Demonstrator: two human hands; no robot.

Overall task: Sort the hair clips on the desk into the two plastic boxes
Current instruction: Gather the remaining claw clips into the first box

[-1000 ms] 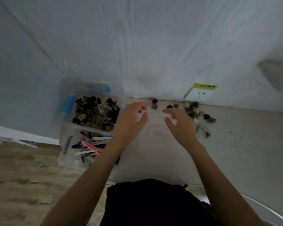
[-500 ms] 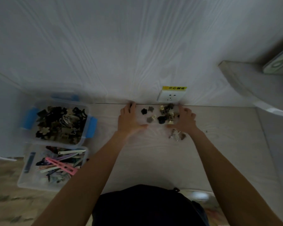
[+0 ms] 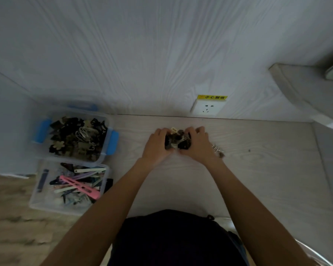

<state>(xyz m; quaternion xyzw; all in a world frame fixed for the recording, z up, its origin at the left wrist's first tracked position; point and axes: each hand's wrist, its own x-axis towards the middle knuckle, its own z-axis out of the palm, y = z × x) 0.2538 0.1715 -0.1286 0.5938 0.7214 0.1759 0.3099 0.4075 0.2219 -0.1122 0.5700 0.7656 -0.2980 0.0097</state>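
My left hand (image 3: 155, 144) and my right hand (image 3: 198, 144) are cupped together on the desk (image 3: 258, 169), squeezing a heap of small dark and beige claw clips (image 3: 177, 140) between them. A few clips, silver and brown (image 3: 218, 151), lie loose just right of my right hand. At the left, the far clear box (image 3: 106, 125) with blue latches holds several dark and beige claw clips. The near clear box (image 3: 52, 205) holds long flat clips, one of them pink (image 3: 79, 186).
A wall socket (image 3: 207, 108) with a yellow label sits on the wall behind the hands. A pale shelf (image 3: 304, 87) juts from the wall at the right. My dark clothing (image 3: 173, 240) fills the bottom centre. The near box overhangs the desk's left front edge.
Both hands have come together from either side and gathered the scattered claw clips into one heap between the palms. The view has steadied.
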